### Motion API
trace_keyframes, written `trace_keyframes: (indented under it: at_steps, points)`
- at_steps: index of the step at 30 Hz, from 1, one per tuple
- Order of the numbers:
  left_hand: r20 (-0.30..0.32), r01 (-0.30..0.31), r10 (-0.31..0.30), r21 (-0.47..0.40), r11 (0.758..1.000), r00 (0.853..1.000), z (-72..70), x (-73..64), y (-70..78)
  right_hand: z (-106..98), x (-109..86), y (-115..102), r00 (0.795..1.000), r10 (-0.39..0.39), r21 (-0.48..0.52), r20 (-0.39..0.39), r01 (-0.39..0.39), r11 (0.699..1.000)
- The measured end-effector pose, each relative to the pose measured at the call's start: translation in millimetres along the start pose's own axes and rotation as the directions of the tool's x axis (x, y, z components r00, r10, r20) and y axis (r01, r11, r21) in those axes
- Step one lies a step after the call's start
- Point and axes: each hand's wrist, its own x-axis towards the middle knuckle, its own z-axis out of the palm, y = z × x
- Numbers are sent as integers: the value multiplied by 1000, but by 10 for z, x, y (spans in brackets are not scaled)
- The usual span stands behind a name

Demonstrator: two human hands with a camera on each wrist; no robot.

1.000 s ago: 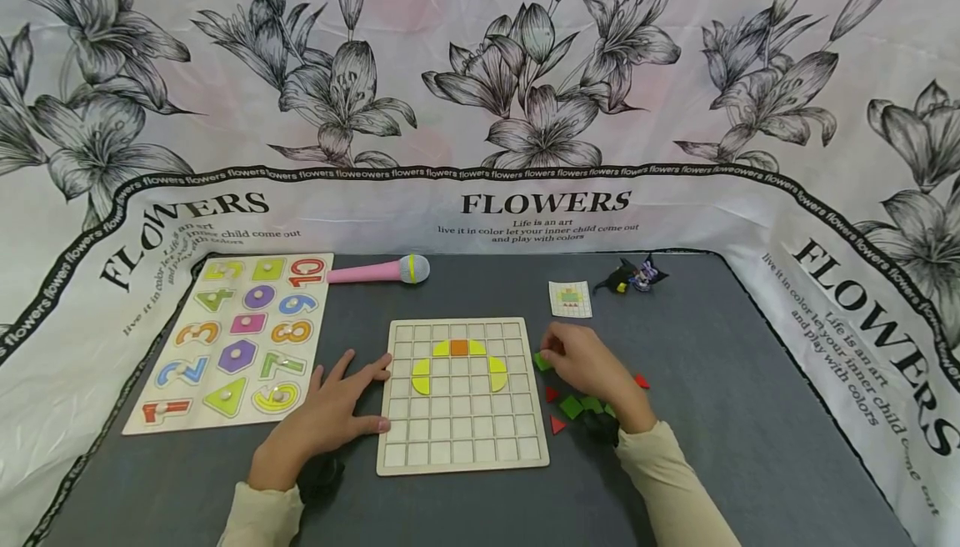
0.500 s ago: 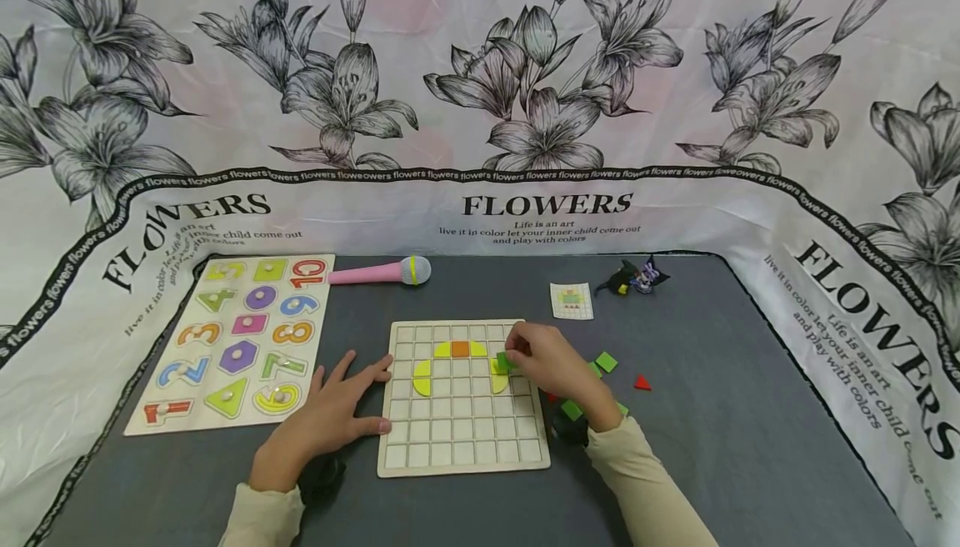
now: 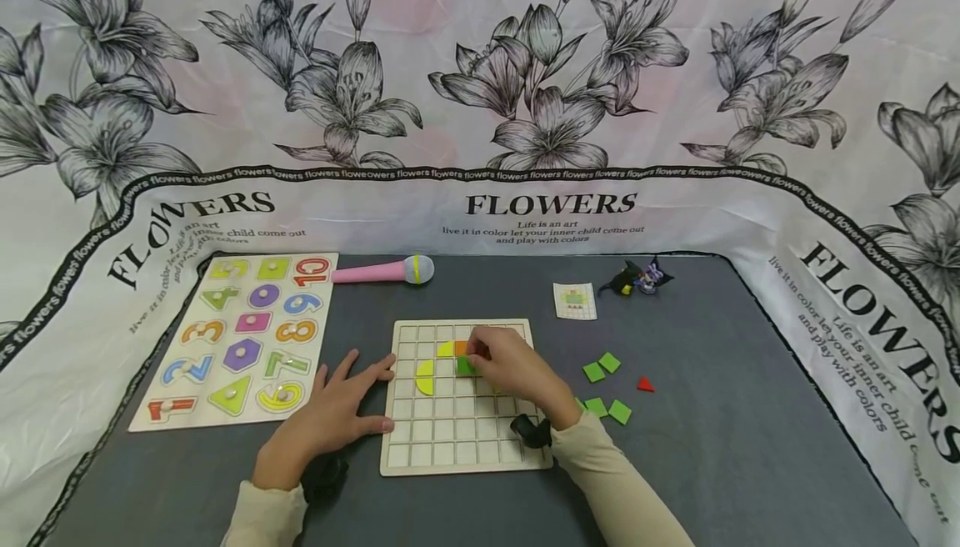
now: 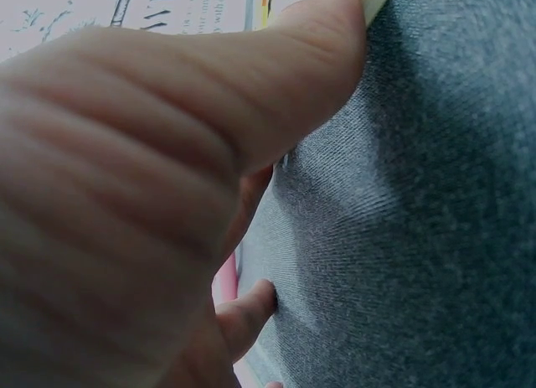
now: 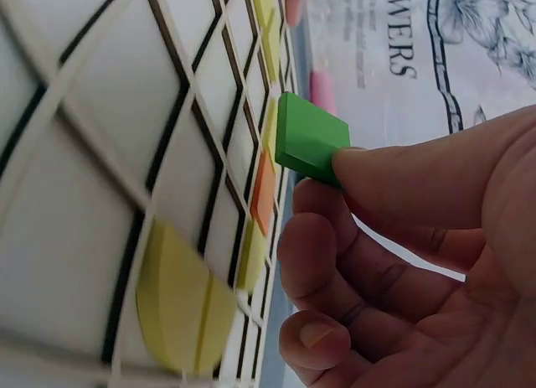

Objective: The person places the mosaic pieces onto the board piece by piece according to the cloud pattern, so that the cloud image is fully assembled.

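Head view: grid board point(image 3: 442, 430) part-filled, green square point(image 3: 465, 365) in the fingers

Taking the board as a clock with its far edge at 12, the work looks well begun but unfinished. Two yellow pieces point(image 3: 425, 386) sit together towards 10 o'clock; a third yellow piece point(image 3: 446, 349) lies at 11, next to the orange square point(image 3: 461, 348) near 12. The right wrist view adds a fourth yellow piece point(image 5: 251, 258) on the orange one's other side and a further yellow pair point(image 5: 172, 304). No green shows laid down.

The right hand point(image 3: 513, 366) pinches the green square over the board, on the 6 o'clock side of the orange one; whether it touches the board I cannot tell. The left hand point(image 3: 337, 405) is at 9 o'clock, fingers spread wide, touching the board's edge.

Left to lay, I judge: the loose green squares point(image 3: 610, 362) at 3 o'clock and the red triangle point(image 3: 646, 384) beyond. The card point(image 3: 575, 301), towards 2, shows both colours.
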Motion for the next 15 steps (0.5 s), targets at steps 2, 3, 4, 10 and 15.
trace_keyframes:
  at_steps: [2,3,4,10,15]
  points:
    - [0,-1,1,3,1000,1000,-5,5,6,34,38,-22,1000,-4,-1,7,4,1000]
    - [-1,0,0,4,1000,1000,-7,8,6,49,55,-34,1000,-8,-5,9,8,1000]
    - [-2,0,0,4,1000,1000,-7,10,6,63,72,-45,1000,-11,-9,13,11,1000]
    - [-13,-15,15,5,1000,1000,4,2,6,144,161,-89,999,-31,-42,22,32,999]
    - [-16,-17,17,7,1000,1000,3,-7,4,220,212,-94,999,-43,-98,32,46,994]
